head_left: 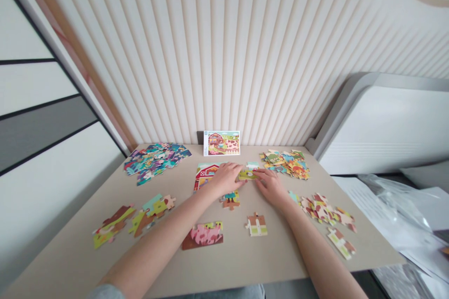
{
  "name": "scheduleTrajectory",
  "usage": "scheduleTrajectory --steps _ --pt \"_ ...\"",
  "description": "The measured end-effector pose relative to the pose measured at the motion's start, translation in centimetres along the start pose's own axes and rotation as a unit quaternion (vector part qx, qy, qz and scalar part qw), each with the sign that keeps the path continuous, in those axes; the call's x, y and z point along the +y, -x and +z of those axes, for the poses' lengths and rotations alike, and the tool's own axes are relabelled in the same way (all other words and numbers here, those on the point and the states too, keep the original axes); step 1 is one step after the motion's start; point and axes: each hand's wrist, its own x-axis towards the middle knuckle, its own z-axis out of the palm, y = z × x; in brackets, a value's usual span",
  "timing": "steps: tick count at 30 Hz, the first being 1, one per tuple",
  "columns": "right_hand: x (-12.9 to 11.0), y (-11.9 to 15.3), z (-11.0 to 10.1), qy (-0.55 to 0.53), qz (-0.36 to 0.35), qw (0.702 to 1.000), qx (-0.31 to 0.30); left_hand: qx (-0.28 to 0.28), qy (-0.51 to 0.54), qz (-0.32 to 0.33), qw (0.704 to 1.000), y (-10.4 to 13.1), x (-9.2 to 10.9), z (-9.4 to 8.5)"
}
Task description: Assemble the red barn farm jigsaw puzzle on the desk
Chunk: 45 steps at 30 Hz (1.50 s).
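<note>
My left hand (228, 178) reaches over the joined barn section of a jigsaw puzzle (202, 180), covering part of it. Its fingertips close on the left side of a green puzzle piece (247, 174) with a small white shape. My right hand (271, 184) grips the same piece from the right, with fingers bent at its edge. Just beyond it shows a pale-blue-topped piece (252, 165); whether the two are joined I cannot tell. Under my left wrist lies a section with a figure in blue (230, 200). Nearer me are a pink pig section (206, 234) and a white-fence section (257, 225).
A picture card (222, 143) of the farm scene leans against the ribbed wall. Purple-blue pieces (156, 161) are heaped back left, yellow-orange ones (288, 164) back right. Loose pieces lie left (114, 225) and right (321, 208). Papers and clear plastic (396, 198) lie beyond the table's right edge.
</note>
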Motion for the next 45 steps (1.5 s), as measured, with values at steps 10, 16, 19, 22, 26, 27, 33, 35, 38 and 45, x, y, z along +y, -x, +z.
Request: scheduleTrajectory --steps 10,16,19,22,26,27,33,35,38,45 --pt "-1.2 -0.8 0.5 0.087 -0.079 0.992 -0.05 0.012 -0.034 -0.046 0.998 9.6 -6.8 -3.1" --pt "-1.7 -0.8 0.7 0.108 -0.075 0.99 -0.046 0.027 -0.021 -0.053 0.998 11.5 -7.5 -2.4" --pt "-2.1 -0.9 0.5 0.104 -0.069 0.991 -0.041 0.024 -0.002 -0.056 0.998 11.5 -7.4 -2.4" --pt "-2.1 -1.3 0.7 0.085 -0.064 0.993 -0.04 0.025 0.014 -0.06 0.998 11.5 -7.4 -2.6" --pt "-1.2 -2.0 1.1 0.044 -0.061 0.996 -0.048 0.034 0.019 -0.062 0.997 11.6 -7.3 -2.9" --pt "-0.9 -2.2 1.3 0.032 -0.061 0.996 -0.055 0.037 0.016 -0.065 0.997 11.6 -7.3 -2.9" --pt "-0.2 -2.6 1.6 -0.004 -0.051 0.995 -0.082 0.025 -0.001 -0.1 0.995 12.0 -8.0 -2.4" --pt "-0.2 -2.7 1.7 -0.009 -0.053 0.995 -0.08 0.021 -0.003 -0.104 0.994 12.0 -8.2 -2.3" --pt "-0.1 -2.8 1.7 -0.012 -0.062 0.995 -0.075 0.022 -0.004 -0.1 0.995 12.0 -8.2 -2.3" --pt "0.0 -2.7 2.1 -0.028 -0.062 0.996 -0.055 0.026 0.002 -0.096 0.995 12.0 -8.1 -2.4"
